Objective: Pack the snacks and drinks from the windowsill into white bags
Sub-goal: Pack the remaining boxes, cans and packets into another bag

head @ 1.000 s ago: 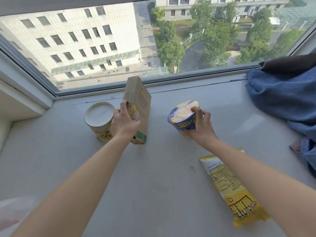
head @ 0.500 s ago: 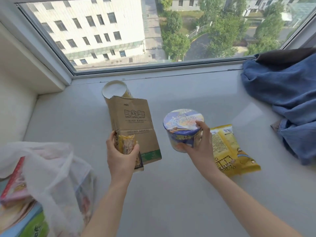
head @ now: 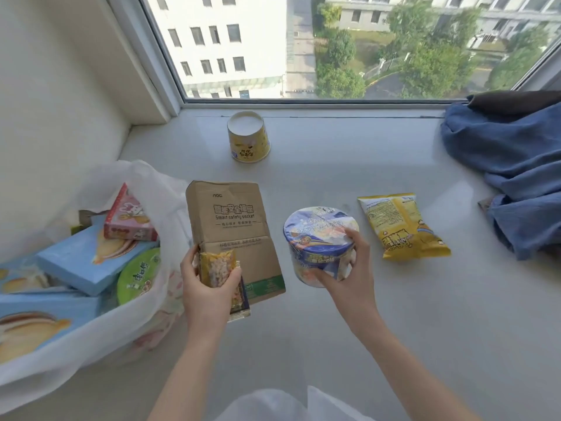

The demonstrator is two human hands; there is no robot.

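Observation:
My left hand (head: 206,290) grips a brown cardboard box (head: 233,232) together with a small yellow snack packet (head: 217,267), held above the windowsill (head: 394,314). My right hand (head: 349,268) holds a blue noodle cup (head: 315,241) from its right side. A yellow snack bag (head: 402,226) lies on the sill to the right of the cup. A yellow cup with a white lid (head: 248,136) stands near the window. An open white bag (head: 145,189) at the left holds blue boxes, a pink box and a green-lidded cup.
Blue cloth (head: 510,165) is heaped at the right end of the sill. The window frame (head: 170,95) and a white wall close off the left side. Another piece of white bag (head: 273,405) shows at the bottom edge.
Both hands have carried the box and the noodle cup back toward me and leftward, nearer the white bag. The view has tilted down, and the filled bag has come more fully into view.

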